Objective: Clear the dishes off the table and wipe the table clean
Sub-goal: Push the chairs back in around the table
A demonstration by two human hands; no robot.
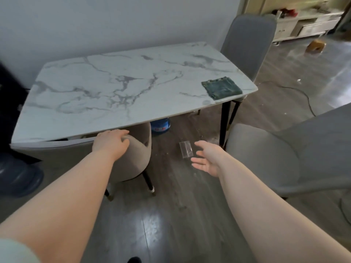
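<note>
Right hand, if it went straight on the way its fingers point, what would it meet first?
Probably the small clear plastic wrapper on the dark wood floor, just ahead of the open right hand; the hand's height above the floor is unclear.

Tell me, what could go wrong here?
The cloth lies right at the table corner, so a bump could knock it off. The clear wrapper on the floor might be slippery underfoot. The left hand grips the chair; jerking it could bang the table.

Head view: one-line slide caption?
Left hand grips a chair back at the marble table; right hand open; dark cloth on the table's corner.
</note>
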